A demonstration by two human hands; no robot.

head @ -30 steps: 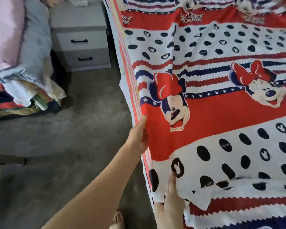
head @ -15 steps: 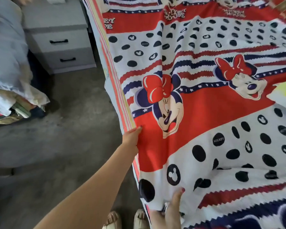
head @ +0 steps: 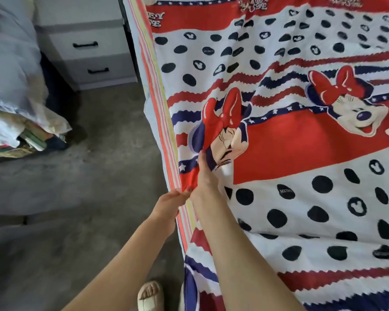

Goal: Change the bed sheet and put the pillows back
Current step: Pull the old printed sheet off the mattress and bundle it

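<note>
Bed sheet (head: pixel 301 153), red, white and navy with cartoon mice, lies spread across the bed. The left hand (head: pixel 169 205) grips its striped edge at the bedside; the right hand (head: pixel 206 176) seems to pinch a bunched fold just beside it. Pulling unevenly could drag the far side askew or leave wrinkles.
</note>
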